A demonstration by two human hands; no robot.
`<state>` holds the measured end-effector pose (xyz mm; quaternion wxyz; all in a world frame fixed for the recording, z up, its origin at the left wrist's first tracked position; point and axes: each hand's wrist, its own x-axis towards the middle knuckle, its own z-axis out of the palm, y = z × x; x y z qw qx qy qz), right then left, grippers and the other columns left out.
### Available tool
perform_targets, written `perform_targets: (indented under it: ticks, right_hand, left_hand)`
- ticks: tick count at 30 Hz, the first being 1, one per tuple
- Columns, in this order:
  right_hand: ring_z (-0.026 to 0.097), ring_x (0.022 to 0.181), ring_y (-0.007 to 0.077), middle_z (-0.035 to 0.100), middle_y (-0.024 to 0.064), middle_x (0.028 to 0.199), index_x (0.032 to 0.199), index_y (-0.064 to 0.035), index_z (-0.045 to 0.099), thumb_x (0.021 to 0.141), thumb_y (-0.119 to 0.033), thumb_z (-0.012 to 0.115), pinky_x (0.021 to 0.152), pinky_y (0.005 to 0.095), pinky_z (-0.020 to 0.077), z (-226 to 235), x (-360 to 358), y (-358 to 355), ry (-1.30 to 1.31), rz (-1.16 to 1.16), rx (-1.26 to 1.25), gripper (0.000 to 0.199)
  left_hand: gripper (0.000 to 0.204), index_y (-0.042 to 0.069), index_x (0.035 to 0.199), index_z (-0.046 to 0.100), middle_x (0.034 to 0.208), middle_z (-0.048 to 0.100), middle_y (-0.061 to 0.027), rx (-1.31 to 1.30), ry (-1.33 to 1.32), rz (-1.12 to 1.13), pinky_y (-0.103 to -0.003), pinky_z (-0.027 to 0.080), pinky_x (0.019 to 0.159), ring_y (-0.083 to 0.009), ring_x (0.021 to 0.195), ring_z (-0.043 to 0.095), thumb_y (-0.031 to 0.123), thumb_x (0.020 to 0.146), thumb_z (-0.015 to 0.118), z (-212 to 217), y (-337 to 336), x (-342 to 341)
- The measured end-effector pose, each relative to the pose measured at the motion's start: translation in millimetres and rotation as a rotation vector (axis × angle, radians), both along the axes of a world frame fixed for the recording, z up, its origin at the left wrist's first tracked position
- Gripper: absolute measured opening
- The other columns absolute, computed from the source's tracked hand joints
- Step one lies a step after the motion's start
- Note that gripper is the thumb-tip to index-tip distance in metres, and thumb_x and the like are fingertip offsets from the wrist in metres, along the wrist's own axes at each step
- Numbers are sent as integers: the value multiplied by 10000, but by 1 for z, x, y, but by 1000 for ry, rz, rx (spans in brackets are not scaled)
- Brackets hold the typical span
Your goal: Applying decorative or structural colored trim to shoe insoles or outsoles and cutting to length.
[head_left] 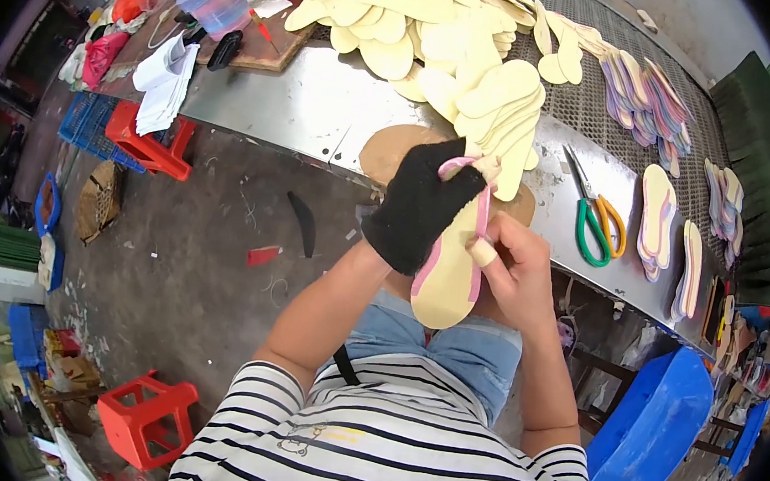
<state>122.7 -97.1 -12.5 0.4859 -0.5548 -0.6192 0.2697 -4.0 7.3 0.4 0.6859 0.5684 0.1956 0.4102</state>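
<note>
A pale yellow insole point(445, 293) with a pink strip along its edges is held in front of my lap, at the near edge of the metal-topped table. My left hand point(425, 203), in a black fingerless glove, grips its upper end with the fingertips curled round it. Bare except for a tan wrap on the thumb, my right hand point(521, 273) pinches the insole's right edge. Just beyond my hands, a fanned stack of plain yellow insoles point(501, 113) lies on the table. Scissors point(585, 196) with green and orange handles rest to the right.
A large heap of yellow insoles point(405, 9) covers the table's far side. Bundles of pink-and-purple-edged insoles point(640, 93) lie on the mesh surface point(588, 121) at right. Red stools point(147, 419) stand at left, and a blue bin point(652, 429) sits below right.
</note>
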Motion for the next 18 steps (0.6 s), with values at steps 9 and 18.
perform_targets:
  ticks: [9,18]
  right_hand:
    - [480,515,61,518,23,587,755,3,550,826,-71,626,474,231,368,-8,-3,-7,108,-26,-45,128]
    - [514,607,41,595,-19,717,862,-30,618,916,-174,543,539,194,396,-30,-8,-15,743,274,-432,171]
  left_hand:
    - [212,11,982,588,802,608,-11,-154,-46,160,-232,451,686,-72,748,552,207,911,548,7,4,1]
    - [238,66,850,575,774,567,27,-401,-185,-36,-227,424,612,-64,698,521,265,949,491,-13,-8,0]
